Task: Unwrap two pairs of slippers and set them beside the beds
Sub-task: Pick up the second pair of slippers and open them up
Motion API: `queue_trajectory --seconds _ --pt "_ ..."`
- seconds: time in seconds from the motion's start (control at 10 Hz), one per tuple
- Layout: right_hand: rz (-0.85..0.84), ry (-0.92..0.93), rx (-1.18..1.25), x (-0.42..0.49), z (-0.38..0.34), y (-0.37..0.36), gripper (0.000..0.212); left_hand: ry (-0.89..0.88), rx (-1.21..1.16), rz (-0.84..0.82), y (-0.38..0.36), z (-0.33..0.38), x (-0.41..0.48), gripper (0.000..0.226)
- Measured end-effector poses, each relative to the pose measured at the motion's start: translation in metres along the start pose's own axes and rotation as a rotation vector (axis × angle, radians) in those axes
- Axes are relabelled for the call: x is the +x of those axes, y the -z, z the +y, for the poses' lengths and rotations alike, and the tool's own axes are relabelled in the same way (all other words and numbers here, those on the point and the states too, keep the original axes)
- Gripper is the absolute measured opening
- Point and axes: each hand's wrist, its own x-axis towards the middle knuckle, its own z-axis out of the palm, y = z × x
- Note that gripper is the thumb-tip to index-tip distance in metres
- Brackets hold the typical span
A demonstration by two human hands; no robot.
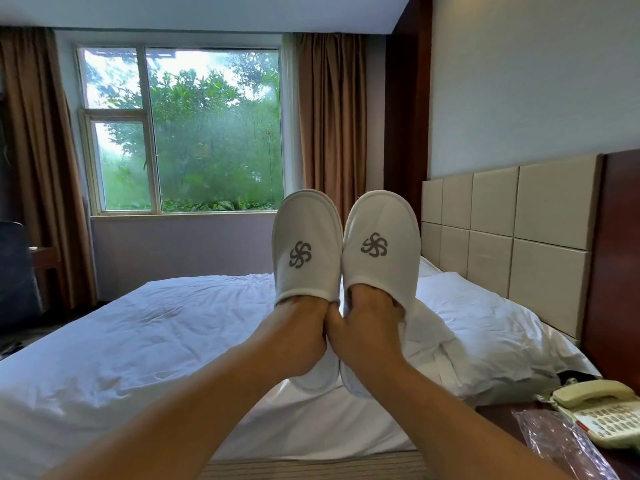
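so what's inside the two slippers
A hand goes into each: the left hand into the left slipper, the right hand into the right slipper. Their fingers are covered by the white uppers, so how they lie inside cannot be seen.

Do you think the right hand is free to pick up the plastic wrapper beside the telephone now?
Probably not yet: the right hand is tucked inside a slipper held over the bed, though the wrapper lies unobstructed.

Fingers of left hand [300, 329], right hand [367, 327] hidden inside slippers [306, 223].
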Motion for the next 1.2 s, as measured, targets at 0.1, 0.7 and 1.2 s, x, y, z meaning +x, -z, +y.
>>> queue_trajectory --seconds 0.1,0.7,1.2 --pt "0.052 -0.037 -0.128 0.012 0.004 -0.002 0.036 -0.071 -0.195 -0.023 0.003 -0.001 0.002 0.033" --pt "-0.051 0.494 -0.308 0.003 0.004 0.005 0.041 0.465 -0.612 0.375 0.006 -0.082 0.021 0.031" --pt "-0.013 0.566 -0.096 -0.003 0.000 0.000 0.028 0.489 -0.619 0.239 0.008 -0.105 0.012 0.053"
